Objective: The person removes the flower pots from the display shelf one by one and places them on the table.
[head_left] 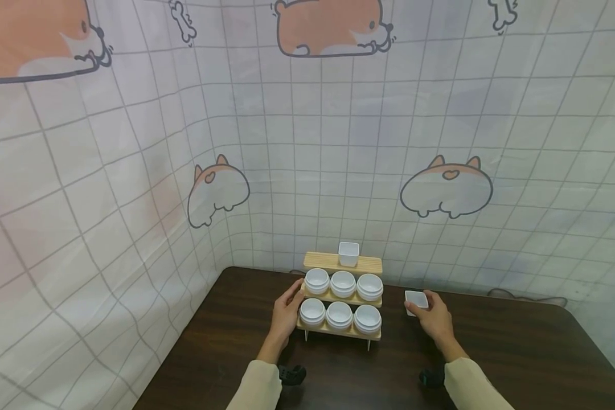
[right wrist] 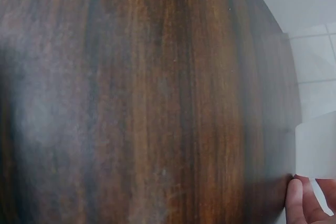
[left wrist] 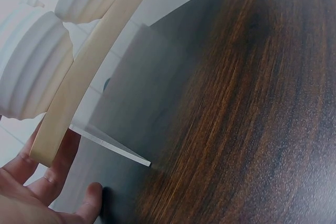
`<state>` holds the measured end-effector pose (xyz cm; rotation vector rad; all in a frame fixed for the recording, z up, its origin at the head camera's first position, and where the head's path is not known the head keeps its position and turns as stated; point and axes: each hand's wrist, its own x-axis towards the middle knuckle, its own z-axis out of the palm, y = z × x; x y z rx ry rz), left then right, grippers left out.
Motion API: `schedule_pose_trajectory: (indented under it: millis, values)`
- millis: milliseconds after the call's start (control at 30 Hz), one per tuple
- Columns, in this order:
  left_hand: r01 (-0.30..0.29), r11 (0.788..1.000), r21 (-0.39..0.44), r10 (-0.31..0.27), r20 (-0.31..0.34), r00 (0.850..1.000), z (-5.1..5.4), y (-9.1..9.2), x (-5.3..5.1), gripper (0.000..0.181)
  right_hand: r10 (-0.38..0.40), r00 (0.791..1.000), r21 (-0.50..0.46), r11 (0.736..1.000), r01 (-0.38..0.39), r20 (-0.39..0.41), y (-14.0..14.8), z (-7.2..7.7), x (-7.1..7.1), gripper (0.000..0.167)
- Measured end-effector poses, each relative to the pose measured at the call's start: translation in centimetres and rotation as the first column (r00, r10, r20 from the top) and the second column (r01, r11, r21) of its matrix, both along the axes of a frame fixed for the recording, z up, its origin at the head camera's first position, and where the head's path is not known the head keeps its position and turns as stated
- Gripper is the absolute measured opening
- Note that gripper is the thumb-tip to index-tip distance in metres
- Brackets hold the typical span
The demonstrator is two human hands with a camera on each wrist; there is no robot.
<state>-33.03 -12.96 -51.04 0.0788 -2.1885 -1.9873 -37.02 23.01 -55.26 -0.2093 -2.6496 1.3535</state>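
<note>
A rack with wooden tiers (head_left: 341, 333) stands on the table, its lower two tiers each bearing several round white bowls (head_left: 339, 315). At its left end is my left hand (head_left: 285, 312); in the left wrist view the fingers of that hand (left wrist: 50, 192) lie around the end of a wooden tier (left wrist: 86, 77), partly hidden behind it. A square white cup (head_left: 348, 254) sits on the top tier. To the right of the rack, my right hand (head_left: 437, 320) pinches another square white cup (head_left: 415, 298), which shows at the right edge of the right wrist view (right wrist: 317, 145).
The dark wooden table (head_left: 512, 347) extends on both sides of the rack. Behind it and on the left hangs a white gridded cloth (head_left: 364, 142) with dog drawings. A dark cable (head_left: 528, 298) lies along the back edge at the right.
</note>
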Motion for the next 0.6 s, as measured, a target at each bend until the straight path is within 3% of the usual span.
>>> schedule_pose_trajectory:
  millis: [167,600]
  values:
    - [0.018,1.000,-0.002,-0.018,-0.008,1.000,0.80,-0.06,0.66,0.044,0.003,1.000,-0.009,1.000,-0.003,0.000,-0.06,-0.19,-0.18,0.078]
    - [0.005,1.000,-0.009,-0.005,-0.001,1.000,0.92,-0.01,0.76,0.043,-0.011,1.000,-0.028,1.000,0.011,-0.005,-0.08,-0.54,-0.51,0.077]
